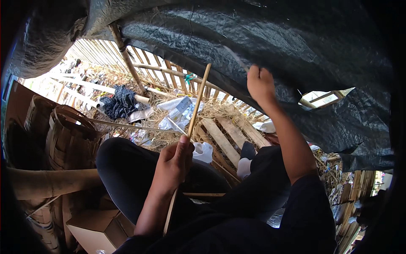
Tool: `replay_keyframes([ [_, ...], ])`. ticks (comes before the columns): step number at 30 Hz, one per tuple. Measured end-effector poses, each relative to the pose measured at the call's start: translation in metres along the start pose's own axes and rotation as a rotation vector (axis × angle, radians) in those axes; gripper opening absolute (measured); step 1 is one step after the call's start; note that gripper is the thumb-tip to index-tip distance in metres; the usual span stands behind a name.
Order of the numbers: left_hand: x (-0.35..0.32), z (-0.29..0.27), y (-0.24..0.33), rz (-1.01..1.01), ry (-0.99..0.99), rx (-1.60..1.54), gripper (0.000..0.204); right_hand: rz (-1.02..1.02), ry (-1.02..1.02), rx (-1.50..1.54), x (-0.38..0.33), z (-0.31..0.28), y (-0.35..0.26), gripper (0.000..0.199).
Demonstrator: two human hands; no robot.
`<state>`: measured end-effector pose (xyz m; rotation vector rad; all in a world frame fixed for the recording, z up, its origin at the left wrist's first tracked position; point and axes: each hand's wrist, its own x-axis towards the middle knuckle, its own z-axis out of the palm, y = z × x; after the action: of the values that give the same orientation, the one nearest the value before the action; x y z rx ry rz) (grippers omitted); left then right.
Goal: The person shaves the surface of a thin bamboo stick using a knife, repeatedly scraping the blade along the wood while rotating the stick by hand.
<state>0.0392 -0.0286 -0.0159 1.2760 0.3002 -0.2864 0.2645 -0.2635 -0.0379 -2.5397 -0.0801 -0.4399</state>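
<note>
My left hand, in front of my lap, is closed round a long, pale bamboo strip. The strip slants upward past my thumb, and its lower end runs down beside my forearm. A thinner light sliver sticks out by the same thumb; whether it is joined to the strip I cannot tell. Raised to the upper right, my right hand is closed on a knife, its narrow grey blade blurred and pointing up and left. The handle is hidden in my fist. Blade and strip are apart.
Dark plastic sheeting hangs overhead, close to my right hand. A bamboo fence stands beyond. Wooden slats, straw, dark cloth and plastic litter cover the ground. On the left are woven baskets, a thick bamboo pole and a cardboard box.
</note>
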Motion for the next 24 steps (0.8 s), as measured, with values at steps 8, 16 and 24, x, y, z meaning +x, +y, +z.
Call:
replay_keyframes([
  [8,-0.002,0.006,0.0,0.061,0.084,0.262,0.052,-0.482,-0.168,0.2,-0.103,-0.006,-0.076,0.043],
  [16,0.005,-0.003,-0.011,0.247,0.197,0.534,0.049,-0.544,-0.154,0.209,-0.095,0.019,-0.073,0.042],
  [24,-0.014,0.019,0.0,0.136,0.045,0.296,0.044,0.233,-0.069,-0.086,0.023,0.037,0.024,0.05],
])
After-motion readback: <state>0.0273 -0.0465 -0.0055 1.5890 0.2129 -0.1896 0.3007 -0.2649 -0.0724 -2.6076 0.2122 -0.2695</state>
